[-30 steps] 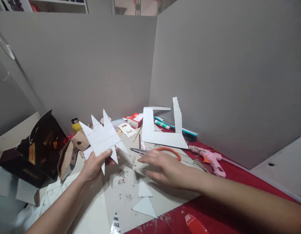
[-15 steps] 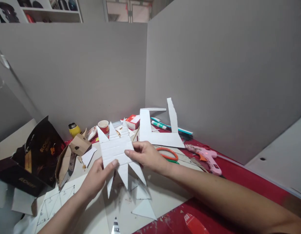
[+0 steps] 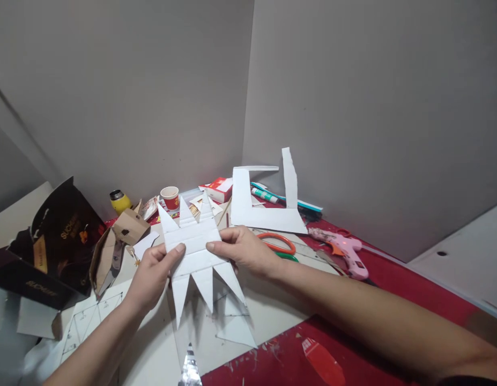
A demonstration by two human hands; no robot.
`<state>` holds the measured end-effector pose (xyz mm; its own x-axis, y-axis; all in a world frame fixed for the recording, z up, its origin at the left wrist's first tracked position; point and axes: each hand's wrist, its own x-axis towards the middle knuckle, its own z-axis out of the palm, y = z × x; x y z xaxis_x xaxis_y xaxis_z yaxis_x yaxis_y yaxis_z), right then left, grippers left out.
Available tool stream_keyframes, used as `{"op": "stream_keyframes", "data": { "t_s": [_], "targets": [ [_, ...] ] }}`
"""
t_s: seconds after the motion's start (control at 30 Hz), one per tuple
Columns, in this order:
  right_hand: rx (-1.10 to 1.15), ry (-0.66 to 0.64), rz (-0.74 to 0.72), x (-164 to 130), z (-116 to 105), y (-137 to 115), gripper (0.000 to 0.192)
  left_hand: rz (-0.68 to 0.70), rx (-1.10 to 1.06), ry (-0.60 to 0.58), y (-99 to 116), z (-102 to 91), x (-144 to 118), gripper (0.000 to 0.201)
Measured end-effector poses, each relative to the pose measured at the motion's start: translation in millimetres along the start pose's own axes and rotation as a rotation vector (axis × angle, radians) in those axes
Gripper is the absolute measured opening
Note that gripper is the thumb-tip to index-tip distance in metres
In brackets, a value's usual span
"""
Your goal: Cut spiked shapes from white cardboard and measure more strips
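Observation:
Both hands hold up a white cardboard cutout with a square middle and triangular spikes along its top and bottom edges. My left hand pinches its left side, thumb flat on the face. On the right side my right hand grips it the same way, thumb in front and fingers behind. Fold lines cross the middle of the piece. Beneath it lie flat white card sheets and a loose white triangle. Just beyond my right hand are scissors with orange and green handles.
A pink glue gun lies at the right on the red table. Behind stands a white cardboard frame. A paper cup, a yellow bottle and a black box are at the left. Grey partitions enclose the back.
My left hand has shifted up along the cutout's left side, uncovering the lower left spike. My right hand keeps its grip. The camera view has tilted downward.

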<state>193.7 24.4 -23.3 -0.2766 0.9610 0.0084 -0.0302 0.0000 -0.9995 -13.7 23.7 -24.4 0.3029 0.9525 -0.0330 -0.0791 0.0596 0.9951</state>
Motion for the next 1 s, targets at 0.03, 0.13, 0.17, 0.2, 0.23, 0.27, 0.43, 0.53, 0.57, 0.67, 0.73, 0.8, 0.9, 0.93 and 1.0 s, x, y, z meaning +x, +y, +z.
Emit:
{"op": "stream_keyframes", "data": {
  "t_s": [0.03, 0.13, 0.17, 0.2, 0.23, 0.27, 0.43, 0.53, 0.57, 0.67, 0.73, 0.8, 0.9, 0.93, 1.0],
  "targets": [
    [0.011, 0.002, -0.001, 1, 0, 0, 0.029, -0.016, 0.001, -0.012, 1, -0.6, 0, 0.033],
    [0.039, 0.024, -0.013, 2, 0, 2, 0.031, -0.052, 0.026, -0.04, 1, -0.5, 0, 0.03],
    [0.044, 0.032, -0.015, 2, 1, 3, 0.031, -0.058, 0.041, -0.042, 1, 0.0, -1, 0.029],
    [0.046, 0.037, -0.016, 2, 1, 4, 0.031, -0.06, 0.059, -0.04, 1, 0.7, -1, 0.029],
    [0.046, 0.041, -0.016, 2, 1, 6, 0.031, -0.059, 0.078, -0.036, 1, 1.4, -2, 0.028],
    [0.045, 0.045, -0.014, 2, 1, 7, 0.031, -0.056, 0.101, -0.029, 1, 2.1, -3, 0.028],
    [0.031, 0.081, -0.021, 1, 5, 13, 0.029, -0.017, 0.218, 0.026, 0, 6.3, -3, 0.034],
    [0.029, 0.098, -0.039, 2, 7, 14, 0.028, 0.008, 0.267, 0.043, 0, 8.8, -5, 0.032],
    [0.031, 0.099, -0.045, 3, 8, 14, 0.029, 0.019, 0.281, 0.05, 0, 9.3, -6, 0.033],
    [0.047, 0.066, -0.043, 6, 7, 15, 0.034, 0.052, 0.287, 0.067, 2, 9.5, -6, 0.036],
    [0.056, 0.022, -0.021, 8, 6, 16, 0.039, 0.048, 0.168, 0.083, 3, 9.0, -5, 0.04],
    [0.056, -0.024, 0.006, 9, 6, 18, 0.041, 0.039, 0.009, 0.126, 4, 8.4, -2, 0.041],
    [0.033, -0.065, 0.032, 9, 8, 18, 0.037, 0.038, -0.07, 0.182, 3, 7.4, 1, 0.041],
    [0.019, -0.076, 0.037, 8, 8, 16, 0.034, 0.036, -0.056, 0.174, 2, 6.9, 2, 0.041],
    [-0.021, -0.106, 0.046, 5, 9, 12, 0.029, 0.033, -0.031, 0.139, 2, 5.1, 2, 0.044]
  ]
}}
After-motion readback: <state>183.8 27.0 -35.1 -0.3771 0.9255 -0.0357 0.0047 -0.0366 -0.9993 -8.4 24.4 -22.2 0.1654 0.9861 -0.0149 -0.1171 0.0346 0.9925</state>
